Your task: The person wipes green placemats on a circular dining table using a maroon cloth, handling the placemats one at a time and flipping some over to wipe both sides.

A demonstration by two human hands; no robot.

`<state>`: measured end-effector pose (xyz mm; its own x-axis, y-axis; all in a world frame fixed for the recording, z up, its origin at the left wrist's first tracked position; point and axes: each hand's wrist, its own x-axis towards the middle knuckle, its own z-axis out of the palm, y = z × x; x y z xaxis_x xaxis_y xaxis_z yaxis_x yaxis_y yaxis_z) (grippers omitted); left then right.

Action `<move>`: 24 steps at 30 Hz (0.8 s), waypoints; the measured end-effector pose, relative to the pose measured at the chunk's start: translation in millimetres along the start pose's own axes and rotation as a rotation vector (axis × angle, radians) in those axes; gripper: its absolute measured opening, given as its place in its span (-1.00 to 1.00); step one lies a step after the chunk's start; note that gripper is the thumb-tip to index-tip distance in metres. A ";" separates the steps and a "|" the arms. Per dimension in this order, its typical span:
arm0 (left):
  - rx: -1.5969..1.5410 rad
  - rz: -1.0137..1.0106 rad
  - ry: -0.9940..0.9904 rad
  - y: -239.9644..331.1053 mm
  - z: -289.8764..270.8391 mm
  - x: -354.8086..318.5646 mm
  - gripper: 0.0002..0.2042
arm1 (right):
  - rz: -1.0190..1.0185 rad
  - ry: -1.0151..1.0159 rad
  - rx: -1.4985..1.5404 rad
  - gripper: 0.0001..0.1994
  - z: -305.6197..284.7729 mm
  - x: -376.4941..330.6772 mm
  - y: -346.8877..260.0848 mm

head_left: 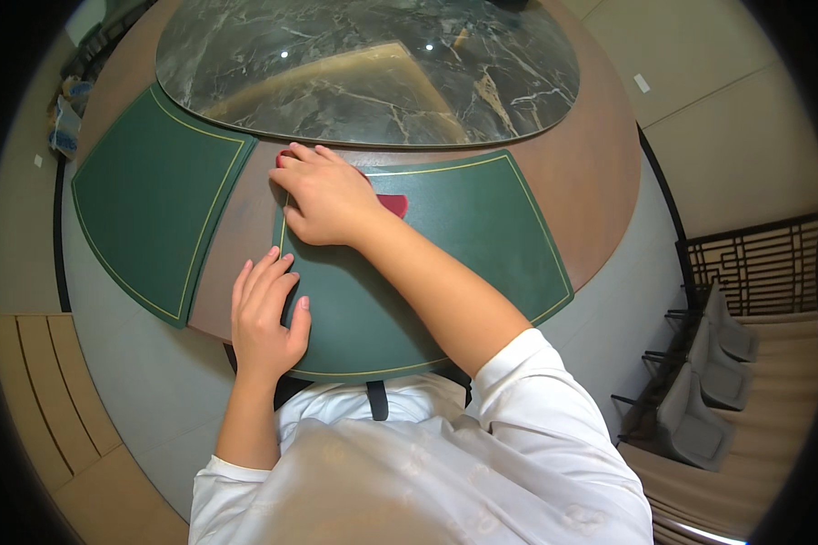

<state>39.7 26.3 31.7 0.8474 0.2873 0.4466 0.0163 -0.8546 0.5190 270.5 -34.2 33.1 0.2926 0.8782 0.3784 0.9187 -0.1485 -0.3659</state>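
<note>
A dark green placemat (427, 272) with a thin gold line near its edge lies on the brown table in front of me. My right hand (327, 195) reaches across to the placemat's far left corner. Under its palm and curled fingers is a red cloth (393, 205), which pokes out beside the wrist and at the fingertips; the rest is covered by the hand. Closer to me, my left hand (268, 313) is at the placemat's left edge, fingers stretched out and thumb apart. It holds nothing.
Beyond the placemat is a dark marbled round turntable (364, 91) with a glossy top. A second green placemat (154, 204) lies to the left on the wooden table (586, 195). Grey chairs (695, 422) line the right, near a dark lattice screen (754, 268).
</note>
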 end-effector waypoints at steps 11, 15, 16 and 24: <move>-0.052 0.014 0.154 -6.3 -0.2 -14.9 -0.78 | 0.094 -0.023 0.090 -0.48 -58.6 -133.1 -76.4; -0.101 0.069 0.263 -10.2 2.7 -18.2 -0.79 | 0.244 -0.070 0.130 -0.42 -79.3 -198.8 -100.3; -0.109 0.070 0.267 -10.0 2.3 -18.0 -0.80 | 0.261 -0.081 0.126 -0.41 -81.4 -205.5 -101.7; -0.084 0.104 0.343 -9.5 2.1 -20.5 -0.86 | 0.118 -0.209 0.133 -0.41 -71.0 -135.4 -74.8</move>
<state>23.3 27.6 16.0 0.6143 0.3415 0.7113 -0.1163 -0.8525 0.5097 181.0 -174.3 69.6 0.3221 0.9351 0.1479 0.8344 -0.2066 -0.5109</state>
